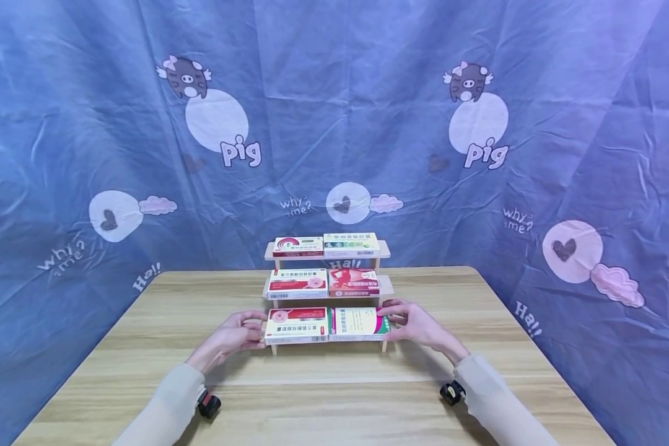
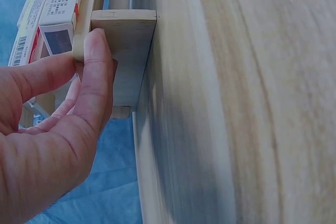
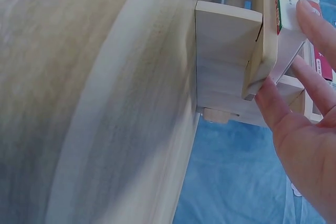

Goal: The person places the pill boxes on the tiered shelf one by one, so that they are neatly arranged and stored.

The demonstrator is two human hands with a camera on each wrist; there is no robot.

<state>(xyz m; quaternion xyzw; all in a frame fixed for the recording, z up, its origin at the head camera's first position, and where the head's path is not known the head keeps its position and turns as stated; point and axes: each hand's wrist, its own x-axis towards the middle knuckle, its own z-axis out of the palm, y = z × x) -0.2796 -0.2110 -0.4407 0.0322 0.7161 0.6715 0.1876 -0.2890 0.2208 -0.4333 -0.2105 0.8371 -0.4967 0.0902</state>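
Note:
A three-tier wooden display rack (image 1: 387, 286) stands on the table, two medicine boxes on each tier. My left hand (image 1: 236, 337) pinches the left end of its lowest shelf board (image 2: 84, 30), thumb and a finger meeting at the edge beside a red-and-white medicine box (image 1: 297, 325). Across from it, my right hand (image 1: 418, 323) touches the right end with fairly straight, spread fingers. Its thumb (image 3: 270, 100) lies at the shelf's end, and a finger (image 3: 315, 24) reaches the corner of a white medicine box with purple and green (image 1: 357, 322).
On the middle tier lie a white-and-red box (image 1: 298, 284) and a red box (image 1: 354, 282). The top tier holds a dark-red-and-white box (image 1: 298, 246) and a green-and-white box (image 1: 351, 244). Behind the wood-grain table (image 1: 334, 396) hangs a blue printed curtain (image 1: 334, 136).

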